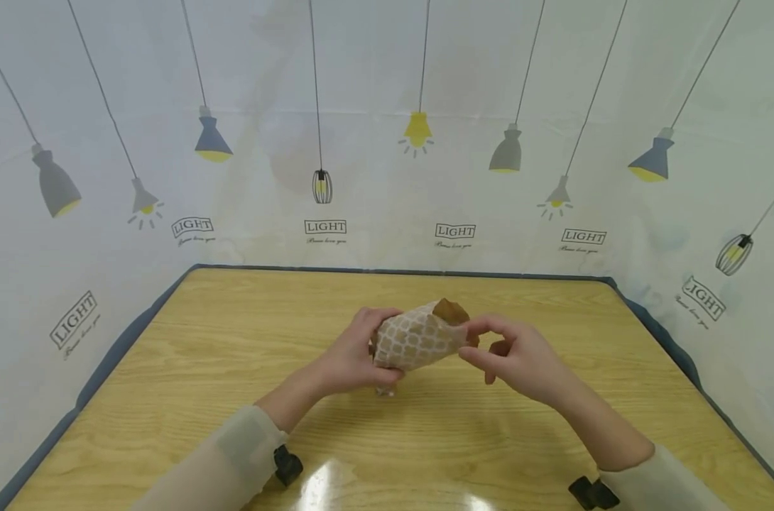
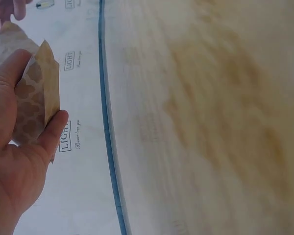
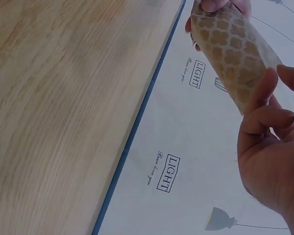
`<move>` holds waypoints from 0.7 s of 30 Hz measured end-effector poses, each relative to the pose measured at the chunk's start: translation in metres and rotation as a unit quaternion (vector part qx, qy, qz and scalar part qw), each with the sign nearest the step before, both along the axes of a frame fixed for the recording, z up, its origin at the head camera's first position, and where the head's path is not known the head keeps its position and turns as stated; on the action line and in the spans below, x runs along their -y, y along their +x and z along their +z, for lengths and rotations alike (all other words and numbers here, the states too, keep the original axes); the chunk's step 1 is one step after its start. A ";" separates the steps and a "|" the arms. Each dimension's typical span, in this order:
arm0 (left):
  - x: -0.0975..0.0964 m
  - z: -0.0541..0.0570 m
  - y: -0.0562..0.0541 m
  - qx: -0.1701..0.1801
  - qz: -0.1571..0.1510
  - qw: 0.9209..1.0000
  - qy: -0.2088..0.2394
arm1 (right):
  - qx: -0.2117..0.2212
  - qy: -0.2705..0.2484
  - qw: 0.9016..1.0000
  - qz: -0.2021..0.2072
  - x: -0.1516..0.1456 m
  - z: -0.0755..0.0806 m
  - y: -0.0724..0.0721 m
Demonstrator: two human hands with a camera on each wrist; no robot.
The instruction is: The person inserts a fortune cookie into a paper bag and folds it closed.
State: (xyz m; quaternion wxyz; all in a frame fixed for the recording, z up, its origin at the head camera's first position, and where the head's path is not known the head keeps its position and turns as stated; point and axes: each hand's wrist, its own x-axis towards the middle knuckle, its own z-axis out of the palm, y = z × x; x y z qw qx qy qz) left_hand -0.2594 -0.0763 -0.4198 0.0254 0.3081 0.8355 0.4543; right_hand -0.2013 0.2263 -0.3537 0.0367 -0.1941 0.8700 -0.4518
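Observation:
A brown paper bag [image 1: 419,339] with a pale lattice print is held tilted above the table, its mouth gaping toward the upper right. My left hand [image 1: 355,351] grips its lower end, thumb in front and fingers behind. A bit of the bag sticks out below that thumb. At the mouth, my right hand [image 1: 521,355] pinches the rim with thumb and forefinger, the other fingers curled. In the right wrist view the bag [image 3: 230,49] spans between both hands. The left wrist view shows its folded side [image 2: 51,85] against the left fingers. What is inside stays hidden.
Beneath the hands lies a wood-grain table [image 1: 265,298], with dark blue edging [image 1: 387,270] along its back and sides. Behind it hangs a white backdrop [image 1: 374,177] printed with lamps and the word LIGHT. Black wrist straps [image 1: 287,465] show at the sleeves.

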 end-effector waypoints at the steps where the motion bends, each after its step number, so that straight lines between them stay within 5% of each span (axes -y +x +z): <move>1: 0.000 0.000 0.000 -0.001 0.000 1.000 -0.001 | 0.008 0.004 1.000 0.008 -0.001 -0.001 0.000; 9: -0.004 0.003 0.001 0.005 -0.004 1.000 -0.012 | 0.038 0.013 0.996 0.076 0.007 -0.007 -0.001; 21: -0.008 0.001 0.001 -0.010 -0.010 1.000 -0.013 | -0.042 0.014 0.998 0.044 0.020 -0.025 0.000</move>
